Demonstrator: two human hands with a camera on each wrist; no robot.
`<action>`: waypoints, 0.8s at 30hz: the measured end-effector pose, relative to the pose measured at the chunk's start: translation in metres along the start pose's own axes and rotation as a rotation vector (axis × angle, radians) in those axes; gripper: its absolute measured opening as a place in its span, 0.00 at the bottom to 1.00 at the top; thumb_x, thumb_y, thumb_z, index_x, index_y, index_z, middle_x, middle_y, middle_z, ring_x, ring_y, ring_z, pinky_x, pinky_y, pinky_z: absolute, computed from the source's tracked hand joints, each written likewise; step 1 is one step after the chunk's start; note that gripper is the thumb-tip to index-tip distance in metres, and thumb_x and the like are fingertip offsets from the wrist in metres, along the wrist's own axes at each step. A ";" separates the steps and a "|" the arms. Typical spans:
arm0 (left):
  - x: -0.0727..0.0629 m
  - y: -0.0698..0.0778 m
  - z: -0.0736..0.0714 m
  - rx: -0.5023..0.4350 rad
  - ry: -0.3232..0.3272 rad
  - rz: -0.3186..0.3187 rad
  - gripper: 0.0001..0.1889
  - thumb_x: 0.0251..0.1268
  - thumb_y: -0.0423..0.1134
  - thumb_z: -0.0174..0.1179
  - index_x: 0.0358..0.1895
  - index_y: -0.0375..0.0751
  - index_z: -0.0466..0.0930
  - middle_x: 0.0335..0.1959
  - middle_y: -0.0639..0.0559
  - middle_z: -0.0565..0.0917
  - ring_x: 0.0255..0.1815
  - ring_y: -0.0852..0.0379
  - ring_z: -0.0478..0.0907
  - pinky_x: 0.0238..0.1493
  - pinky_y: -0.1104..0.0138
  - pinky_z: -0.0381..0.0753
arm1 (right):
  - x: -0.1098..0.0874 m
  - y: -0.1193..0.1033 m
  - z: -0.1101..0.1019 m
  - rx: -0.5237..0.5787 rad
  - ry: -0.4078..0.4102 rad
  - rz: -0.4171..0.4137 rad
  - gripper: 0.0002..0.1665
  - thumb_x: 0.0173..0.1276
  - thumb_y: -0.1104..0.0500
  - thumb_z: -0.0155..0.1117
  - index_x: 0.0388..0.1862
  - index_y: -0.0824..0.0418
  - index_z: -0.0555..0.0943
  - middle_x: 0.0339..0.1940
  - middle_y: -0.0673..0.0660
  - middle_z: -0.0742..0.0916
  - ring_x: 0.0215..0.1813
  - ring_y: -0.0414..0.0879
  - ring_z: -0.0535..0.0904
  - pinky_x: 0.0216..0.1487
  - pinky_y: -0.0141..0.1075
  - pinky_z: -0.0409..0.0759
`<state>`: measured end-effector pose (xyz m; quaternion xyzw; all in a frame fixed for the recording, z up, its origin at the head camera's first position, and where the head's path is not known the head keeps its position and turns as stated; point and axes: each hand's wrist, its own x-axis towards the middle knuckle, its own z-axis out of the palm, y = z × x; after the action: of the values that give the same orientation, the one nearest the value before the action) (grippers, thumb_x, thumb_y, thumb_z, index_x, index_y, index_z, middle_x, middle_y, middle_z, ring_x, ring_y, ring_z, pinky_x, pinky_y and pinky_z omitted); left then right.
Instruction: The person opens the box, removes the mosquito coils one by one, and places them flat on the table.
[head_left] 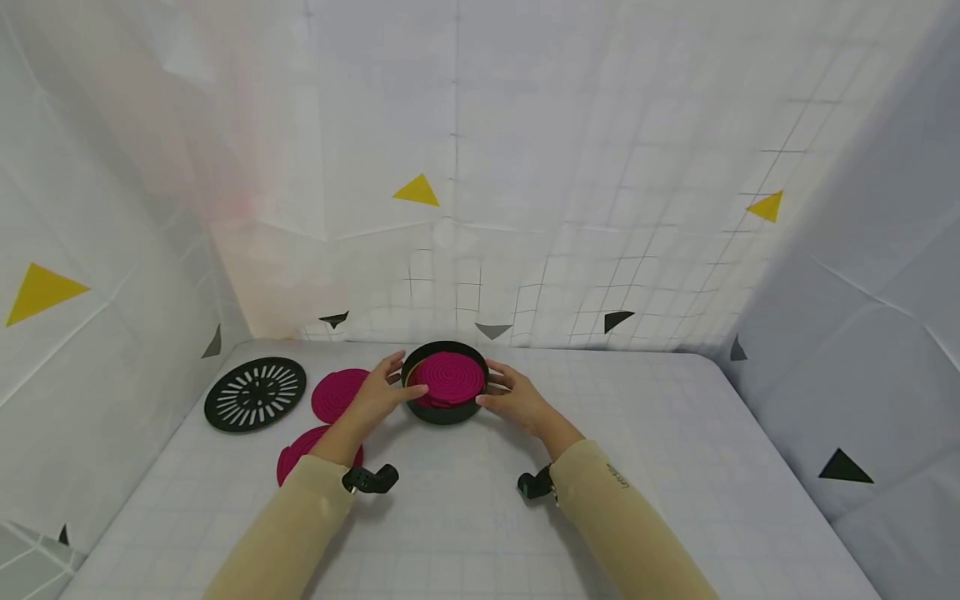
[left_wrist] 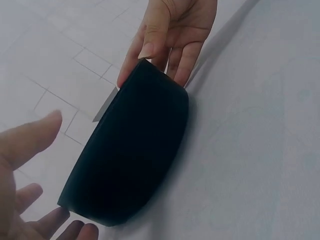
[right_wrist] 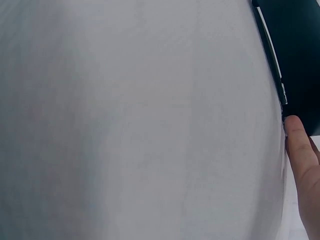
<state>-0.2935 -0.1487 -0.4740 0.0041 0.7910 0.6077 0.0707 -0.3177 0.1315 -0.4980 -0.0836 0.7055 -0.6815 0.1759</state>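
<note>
Round black dish [head_left: 444, 415], opening upward, between left hand [head_left: 377, 397] and right hand [head_left: 524, 404]

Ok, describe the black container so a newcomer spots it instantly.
On the white table, look between the left hand and the right hand. The round black container is there, with a pink coil inside. Unlike the flat, slotted black disc to the left, it has a raised wall.

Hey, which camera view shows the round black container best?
The head view: there the round black container shows its rim and the pink coiled mat inside. The left wrist view shows only its outer side, though larger; the right wrist view, just part, at upper right.
</note>
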 end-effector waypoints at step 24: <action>0.005 -0.005 -0.002 0.007 -0.134 -0.035 0.56 0.56 0.35 0.75 0.81 0.43 0.44 0.80 0.38 0.50 0.78 0.38 0.53 0.72 0.46 0.61 | -0.003 -0.003 0.001 -0.021 0.011 0.007 0.48 0.64 0.69 0.71 0.79 0.51 0.62 0.75 0.65 0.69 0.74 0.58 0.67 0.62 0.42 0.77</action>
<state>-0.2983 -0.1516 -0.4789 0.0312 0.7867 0.6018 0.1342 -0.3150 0.1310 -0.4951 -0.0793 0.7137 -0.6739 0.1734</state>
